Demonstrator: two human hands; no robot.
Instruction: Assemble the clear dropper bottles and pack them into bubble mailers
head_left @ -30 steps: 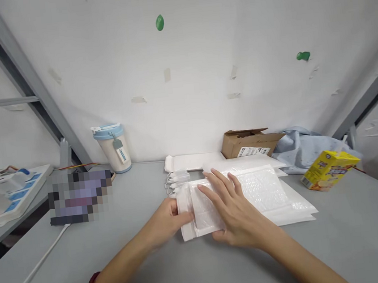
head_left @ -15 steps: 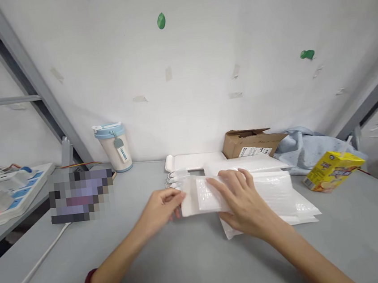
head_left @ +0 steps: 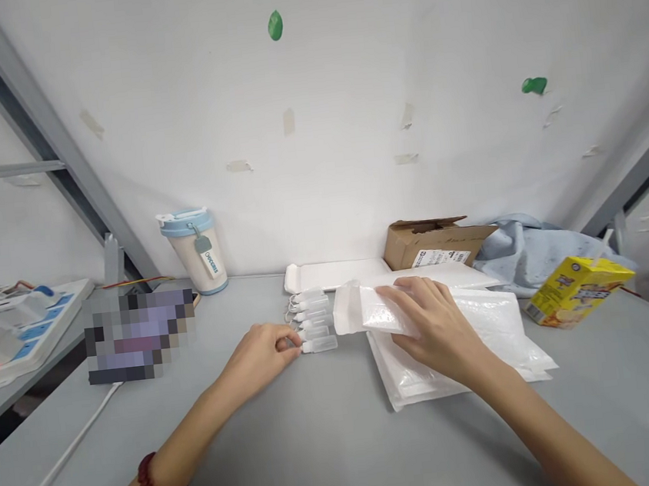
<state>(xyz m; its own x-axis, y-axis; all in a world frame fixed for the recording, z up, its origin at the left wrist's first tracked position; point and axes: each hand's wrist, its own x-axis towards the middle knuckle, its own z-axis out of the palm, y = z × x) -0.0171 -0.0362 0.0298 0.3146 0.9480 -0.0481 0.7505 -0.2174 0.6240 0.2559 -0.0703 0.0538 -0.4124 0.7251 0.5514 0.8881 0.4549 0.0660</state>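
Note:
My right hand (head_left: 435,328) is closed round a small white bubble mailer (head_left: 381,310), raised a little, its flap end pointing left. The mailer's mouth looks slightly parted. Thumb and forefinger of my left hand (head_left: 270,355) pinch the capped end of the nearest small clear dropper bottle (head_left: 322,344). That bottle lies on its side in a row of several alike (head_left: 312,315), their caps to the left, some with thin white loops. Beneath my right hand lie more white bubble mailers (head_left: 425,379), loosely stacked.
Behind the bottles lies a stack of flat white packets (head_left: 336,274) against the wall. A brown cardboard box (head_left: 432,243), a blue cloth (head_left: 526,253) and a yellow drink carton (head_left: 579,292) stand at right. Left are a tumbler (head_left: 195,253), a blurred phone (head_left: 142,335) and a power strip (head_left: 26,336).
My left hand has let go of the mailer's flap and moved down to the nearest bottle. My right hand has shifted the mailer slightly right and up, uncovering the bottle row.

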